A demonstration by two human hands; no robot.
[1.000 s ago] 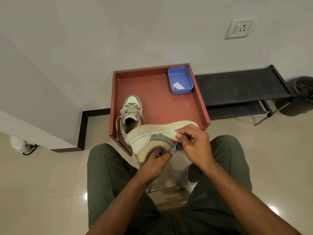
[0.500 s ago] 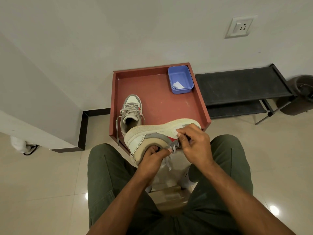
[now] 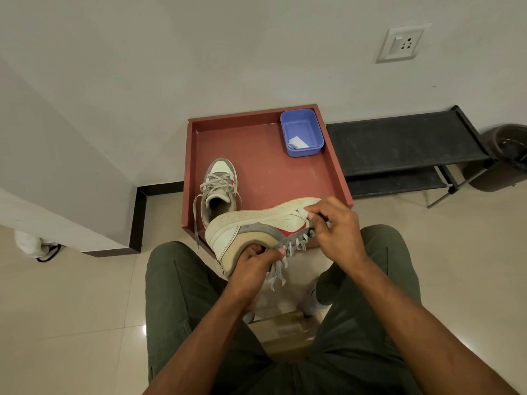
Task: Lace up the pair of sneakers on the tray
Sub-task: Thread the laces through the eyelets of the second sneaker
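A white, grey and red sneaker (image 3: 265, 226) is held tipped on its side above the near edge of the red tray (image 3: 258, 161), sole toward the wall and lace side turned toward the person, apparently so the eyelets face the hands. The left hand (image 3: 252, 265) grips the shoe at the heel collar, fingers curled into the opening, seemingly to steady it. The right hand (image 3: 335, 230) works at the forefoot, its fingers pinching what looks like the end of the grey lace (image 3: 306, 213) against the upper; which eyelet it is aimed at cannot be made out. Loose lace ends (image 3: 278, 273) dangle below the shoe between the two hands, suggesting this sneaker is only partly threaded.

The second sneaker (image 3: 218, 189) stands upright on the tray's left side, toe toward the wall, just behind the held one. Its crossings appear threaded to the top, with one lace end trailing over the tray's near edge, so the pair looks roughly half done.

A blue plastic tub (image 3: 302, 132) holding a scrap of white paper sits in the tray's far right corner, well apart from the shoes. The person sits with knees in green trousers (image 3: 182, 295) on either side of the work. A low black rack (image 3: 405, 141) stands right of the tray against the wall, below a wall socket (image 3: 400, 44).
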